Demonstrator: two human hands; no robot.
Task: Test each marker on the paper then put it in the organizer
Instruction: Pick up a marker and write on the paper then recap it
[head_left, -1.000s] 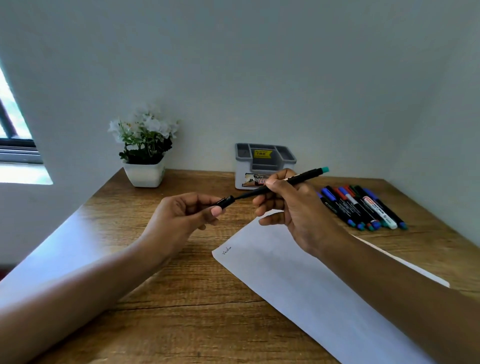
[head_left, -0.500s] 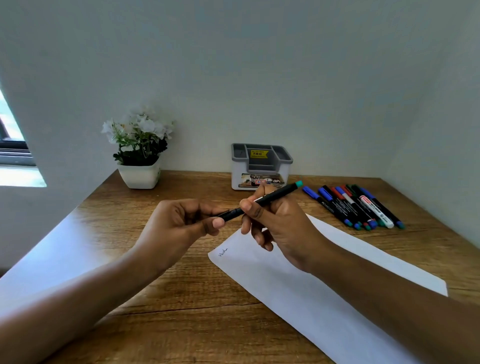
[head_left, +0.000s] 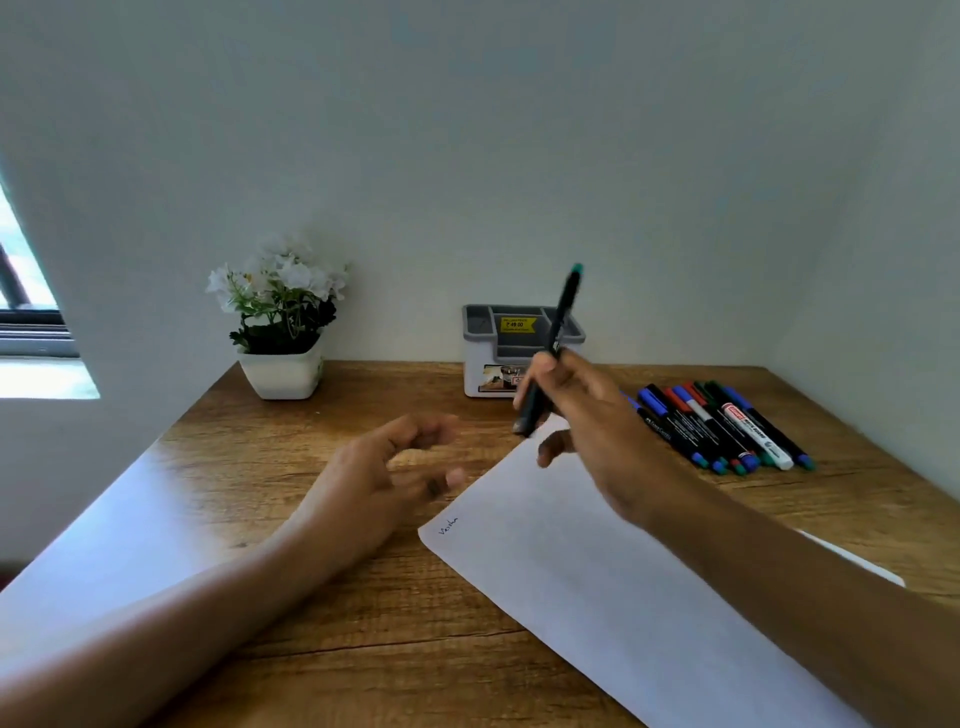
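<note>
Marker (head_left: 553, 338), black, teal-ended: steeply tilted in front of the organizer (head_left: 480, 358), clenched in the right hand (head_left: 592, 421) grip, hiding part of the organizer's front.
Left hand (head_left: 374, 478): left of the organizer, nearer, over bare counter (head_left: 311, 649); fingers blurred, grip cannot be told.
Spare markers (head_left: 727, 426): row right of the organizer, by the counter's right edge.
Paper (head_left: 597, 582): nearer than the organizer, cut off below.

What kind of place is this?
Probably a small study corner at home: a wooden desk with markers and paper on it, an organizer, and a potted plant.
</note>
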